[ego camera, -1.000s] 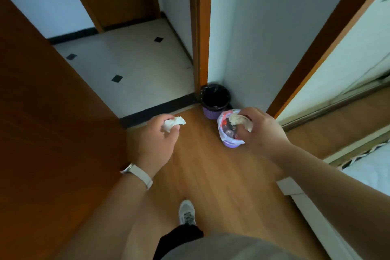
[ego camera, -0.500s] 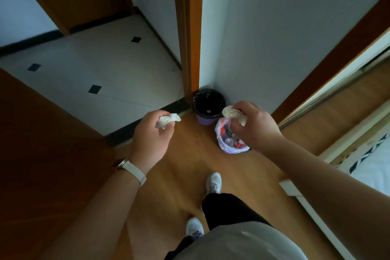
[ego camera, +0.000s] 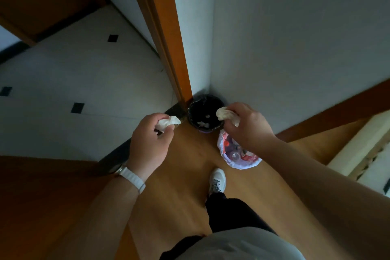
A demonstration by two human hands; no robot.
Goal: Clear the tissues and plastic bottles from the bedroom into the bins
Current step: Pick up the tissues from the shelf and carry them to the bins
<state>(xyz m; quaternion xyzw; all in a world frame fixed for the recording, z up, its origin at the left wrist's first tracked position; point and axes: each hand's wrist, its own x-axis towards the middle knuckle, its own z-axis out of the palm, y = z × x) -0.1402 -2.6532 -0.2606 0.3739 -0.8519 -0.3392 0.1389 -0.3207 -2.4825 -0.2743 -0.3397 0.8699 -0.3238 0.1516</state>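
While I stood over the corner of the wooden floor (ego camera: 185,175), my left grip (ego camera: 150,141) was clamped on a crumpled tissue (ego camera: 167,123) — its long axis ran roughly sideways, the free end poking rightward past my fingertips toward the black-lined bin (ego camera: 196,103). My right grip (ego camera: 245,124) was pinched on a second tissue (ego camera: 226,114), which lay slantwise, its loose end sticking out to the left above that bin's right rim. White scraps (ego camera: 203,124) lay inside it. Just beside it — under my right wrist — stood the white-bagged bin (ego camera: 238,164) with plastic bottles (ego camera: 234,154) in it.
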